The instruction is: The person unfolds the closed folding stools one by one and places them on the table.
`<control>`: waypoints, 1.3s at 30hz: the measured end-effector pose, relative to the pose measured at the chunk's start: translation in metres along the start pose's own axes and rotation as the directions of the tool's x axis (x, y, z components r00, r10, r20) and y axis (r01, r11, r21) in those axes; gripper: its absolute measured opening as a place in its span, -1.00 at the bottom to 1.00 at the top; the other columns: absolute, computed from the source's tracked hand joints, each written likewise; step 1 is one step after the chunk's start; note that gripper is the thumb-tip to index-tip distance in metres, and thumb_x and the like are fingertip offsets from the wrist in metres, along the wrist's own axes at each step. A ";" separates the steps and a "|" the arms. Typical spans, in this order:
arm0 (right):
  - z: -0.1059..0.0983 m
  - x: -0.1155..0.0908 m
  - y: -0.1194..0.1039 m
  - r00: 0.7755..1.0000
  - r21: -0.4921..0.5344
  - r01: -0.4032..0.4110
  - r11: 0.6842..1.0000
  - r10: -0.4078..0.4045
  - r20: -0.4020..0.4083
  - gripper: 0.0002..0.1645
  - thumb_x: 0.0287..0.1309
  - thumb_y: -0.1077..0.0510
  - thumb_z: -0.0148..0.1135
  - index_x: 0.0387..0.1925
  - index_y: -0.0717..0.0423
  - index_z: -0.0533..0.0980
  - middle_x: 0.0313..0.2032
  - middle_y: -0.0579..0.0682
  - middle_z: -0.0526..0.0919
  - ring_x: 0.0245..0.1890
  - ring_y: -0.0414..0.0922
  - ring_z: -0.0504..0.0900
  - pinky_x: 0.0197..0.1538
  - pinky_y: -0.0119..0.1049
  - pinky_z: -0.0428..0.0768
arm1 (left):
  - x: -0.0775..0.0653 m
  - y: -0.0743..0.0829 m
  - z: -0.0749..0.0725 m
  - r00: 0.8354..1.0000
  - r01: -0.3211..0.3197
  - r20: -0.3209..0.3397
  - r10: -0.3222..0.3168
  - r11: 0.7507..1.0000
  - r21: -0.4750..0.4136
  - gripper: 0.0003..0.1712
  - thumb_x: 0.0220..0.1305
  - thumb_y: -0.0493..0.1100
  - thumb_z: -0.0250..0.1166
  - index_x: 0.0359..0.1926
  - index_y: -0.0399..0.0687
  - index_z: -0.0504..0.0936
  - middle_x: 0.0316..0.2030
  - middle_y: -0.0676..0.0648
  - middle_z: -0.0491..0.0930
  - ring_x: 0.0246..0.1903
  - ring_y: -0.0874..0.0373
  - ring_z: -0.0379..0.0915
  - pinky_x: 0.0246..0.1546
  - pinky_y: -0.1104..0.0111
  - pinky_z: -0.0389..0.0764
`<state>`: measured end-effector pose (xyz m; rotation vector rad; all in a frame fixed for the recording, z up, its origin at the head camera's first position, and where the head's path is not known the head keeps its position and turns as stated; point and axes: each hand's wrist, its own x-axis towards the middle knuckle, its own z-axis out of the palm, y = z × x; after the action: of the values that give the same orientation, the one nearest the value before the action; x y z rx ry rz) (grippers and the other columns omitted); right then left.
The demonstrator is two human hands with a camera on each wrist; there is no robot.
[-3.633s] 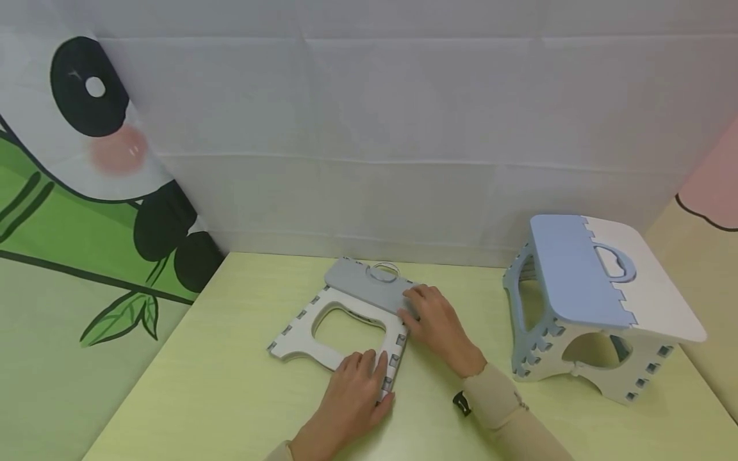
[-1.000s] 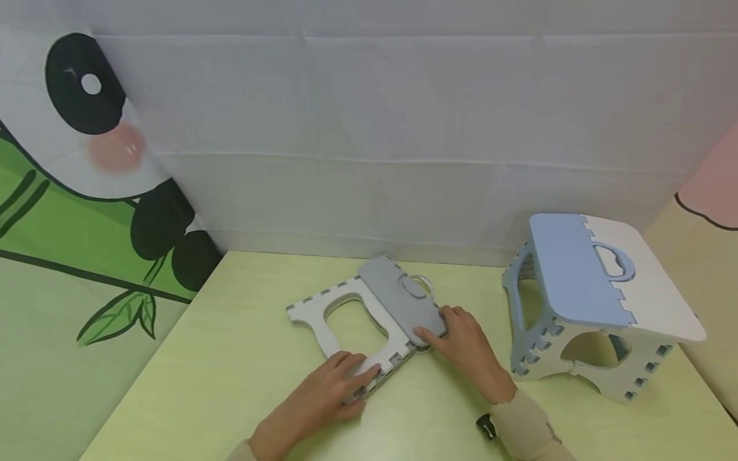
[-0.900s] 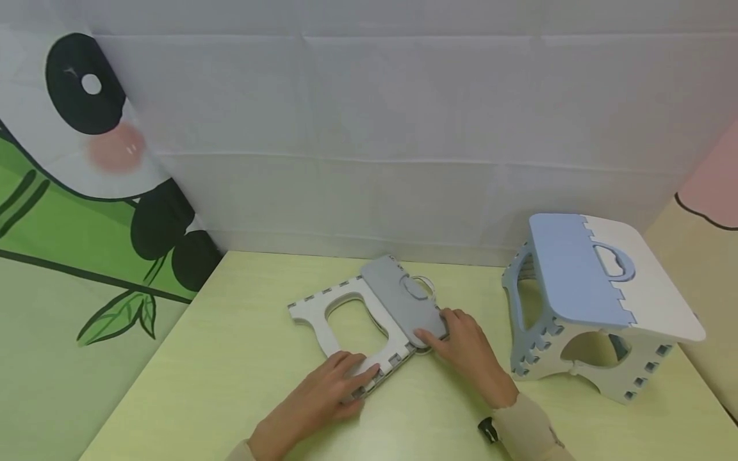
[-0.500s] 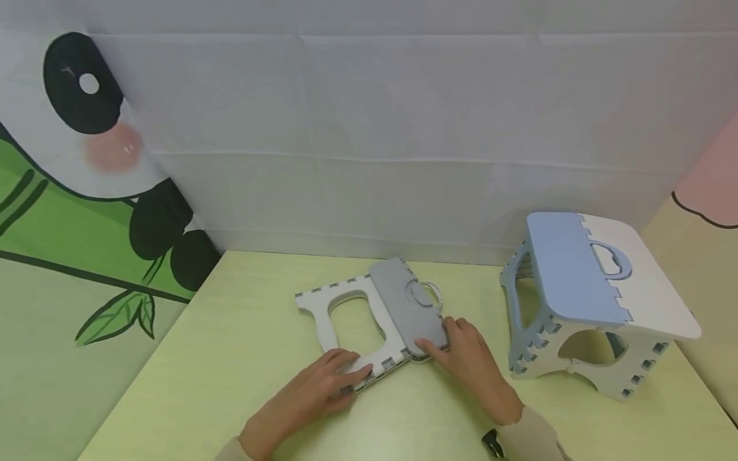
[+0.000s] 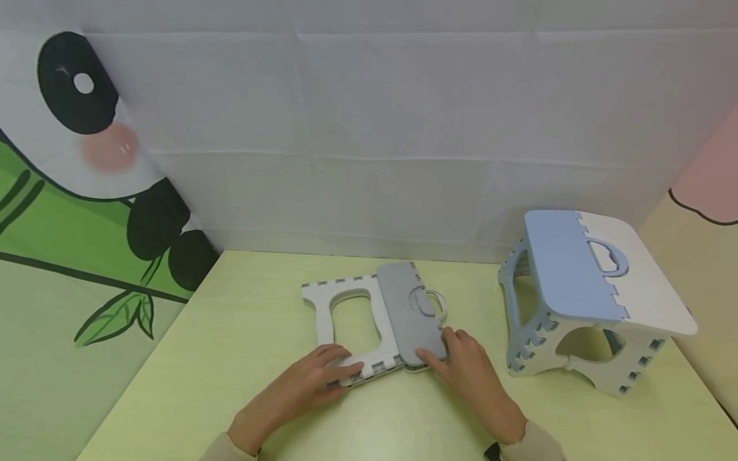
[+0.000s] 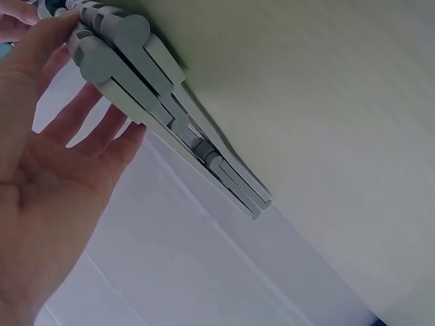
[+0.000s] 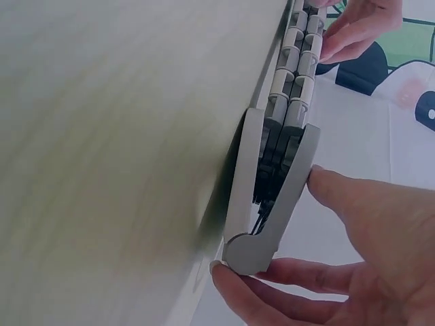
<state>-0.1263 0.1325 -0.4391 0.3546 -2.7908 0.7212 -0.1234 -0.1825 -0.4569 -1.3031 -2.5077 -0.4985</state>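
Note:
A folded step stool (image 5: 407, 320), with a grey top panel and white legs, lies flat on the table in the head view. Its loop handle points right. My left hand (image 5: 291, 392) holds the near edge of the white leg part, fingers over the top and thumb along the side. At the near right corner of the grey panel, my right hand (image 5: 473, 371) pinches the stool with the thumb on top. The right wrist view shows the rounded hinge end of the stool (image 7: 248, 255) between thumb and fingers. The two panels part slightly there.
A blue and white folding stool (image 5: 576, 275) stands unfolded at the right of the pale yellow-green table (image 5: 190, 384). Behind the table hangs a pale cloth backdrop (image 5: 357, 160) with a cartoon print at the left.
The folded stool has turned clockwise on the table, its handle swinging from the far side to the right. My left hand has moved left, my right hand right and nearer.

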 end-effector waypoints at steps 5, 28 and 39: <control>-0.001 -0.003 -0.001 1.000 0.005 0.006 1.000 -0.006 -0.002 -0.50 0.11 -0.08 0.54 -0.34 0.24 0.51 -0.50 0.01 0.50 -0.53 -0.14 0.42 -0.45 -0.19 0.53 | -0.003 -0.001 -0.002 1.000 0.012 0.001 -0.012 1.000 -0.021 -0.45 0.13 -0.23 0.57 0.18 0.00 0.71 0.07 -0.11 0.62 0.11 -0.03 0.53 0.05 0.14 0.66; -0.011 0.028 0.023 0.975 0.258 -0.207 0.944 0.178 0.133 -0.54 0.36 0.05 0.36 0.06 0.34 0.51 -0.08 0.21 0.65 -0.24 -0.02 0.70 -0.21 -0.12 0.69 | 0.005 0.012 0.012 0.980 0.116 -0.172 -0.099 0.988 0.097 -0.28 0.03 -0.06 0.61 0.20 -0.23 0.62 -0.07 -0.10 0.64 -0.03 -0.03 0.57 -0.02 0.12 0.66; -0.002 0.045 0.039 0.966 0.308 -0.250 0.918 0.214 0.147 -0.26 0.45 0.07 0.25 0.41 0.45 0.25 0.23 0.45 0.50 0.02 0.19 0.70 0.03 0.10 0.67 | 0.014 0.032 0.017 0.974 0.224 -0.072 -0.216 0.965 0.138 -0.28 0.12 -0.05 0.58 0.26 -0.18 0.56 0.02 -0.12 0.63 0.02 -0.01 0.57 0.07 0.16 0.63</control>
<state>-0.1796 0.1588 -0.4422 0.1190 -2.8443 1.2616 -0.1061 -0.1477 -0.4614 -0.9504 -2.6009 -0.3842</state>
